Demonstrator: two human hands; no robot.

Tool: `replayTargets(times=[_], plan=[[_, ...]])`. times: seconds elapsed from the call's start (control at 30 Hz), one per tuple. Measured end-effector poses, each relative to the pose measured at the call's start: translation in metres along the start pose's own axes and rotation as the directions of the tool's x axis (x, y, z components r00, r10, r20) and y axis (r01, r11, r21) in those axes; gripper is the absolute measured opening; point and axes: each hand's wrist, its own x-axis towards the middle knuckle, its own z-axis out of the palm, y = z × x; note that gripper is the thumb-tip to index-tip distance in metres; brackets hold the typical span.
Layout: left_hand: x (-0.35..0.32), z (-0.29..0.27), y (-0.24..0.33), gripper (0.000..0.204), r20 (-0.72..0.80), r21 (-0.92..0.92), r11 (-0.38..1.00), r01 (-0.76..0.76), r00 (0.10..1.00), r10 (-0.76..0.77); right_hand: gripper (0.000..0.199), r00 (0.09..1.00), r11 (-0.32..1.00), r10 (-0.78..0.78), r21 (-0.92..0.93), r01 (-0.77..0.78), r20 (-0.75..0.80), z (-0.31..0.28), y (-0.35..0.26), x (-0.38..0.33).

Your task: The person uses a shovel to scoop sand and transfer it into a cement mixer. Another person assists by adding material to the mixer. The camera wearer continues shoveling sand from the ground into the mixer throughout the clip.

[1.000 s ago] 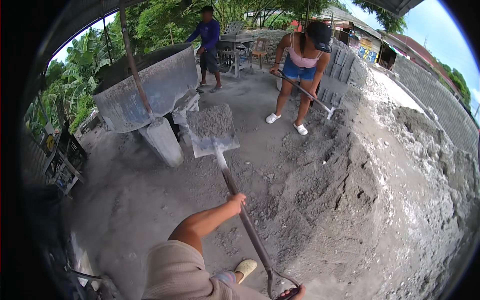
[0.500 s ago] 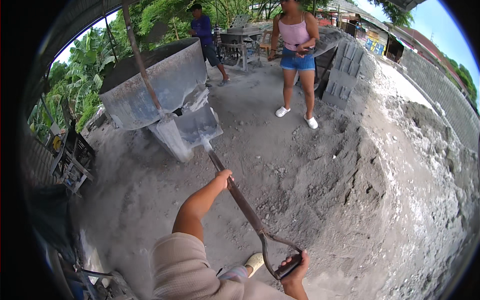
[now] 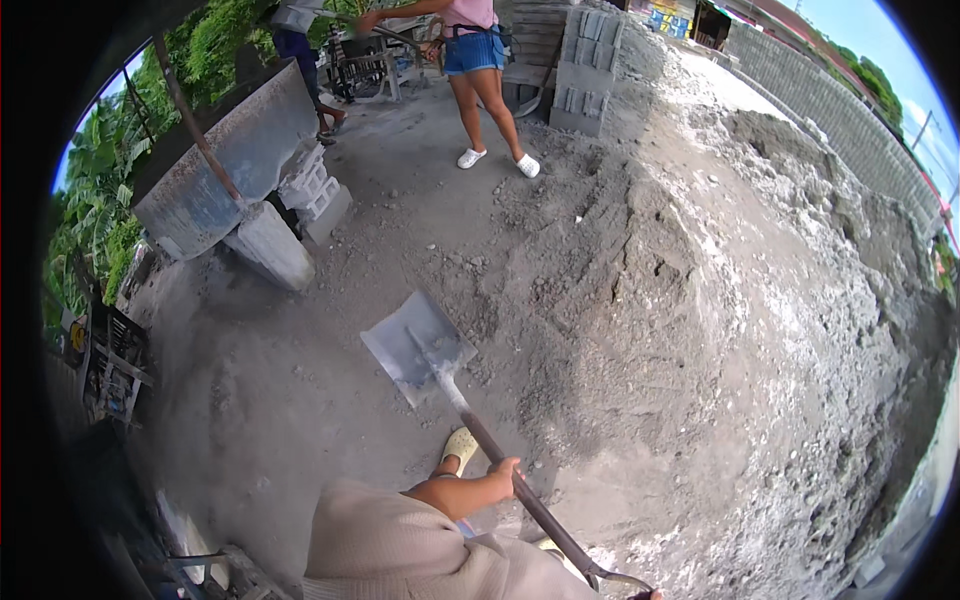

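one shovel [image 3: 480, 432], blade [image 3: 416, 345] out ahead, beside the grey heap [image 3: 615, 330]; left hand [image 3: 506, 480] has its fingers curled round the shaft, seemingly to balance the blade's weight; right hand [image 3: 653, 595] at the handle, mostly cut off, its grip i cannot tell.

Gritty heap [image 3: 610, 340] on dusty ground [image 3: 270, 400]

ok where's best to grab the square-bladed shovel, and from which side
Likely the slim shaft, wrapped from its left, where the left hand holds it, with the forked handle taken from its near end; the shaft runs away toward the wide, flat blade, poor for wrapping.
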Motion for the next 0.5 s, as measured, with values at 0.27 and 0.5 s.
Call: replayTargets(times=[0.27, 0.5], plan=[[-0.137, 0.051, 0.031, 0.030, 0.419, -0.063, 0.987, -0.151, 0.893, 0.164, 0.055, 0.985, 0.933, 0.141, 0.319, -0.165, 0.098, -0.047, 0.014, 0.010], [-0.045, 0.092, -0.065, 0.025, 0.265, 0.176, 0.983, -0.060, 0.964, 0.012, 0.046, 0.906, 0.905, 0.272, 0.406, -0.126, -0.325, -0.084, 0.032, -0.042]])
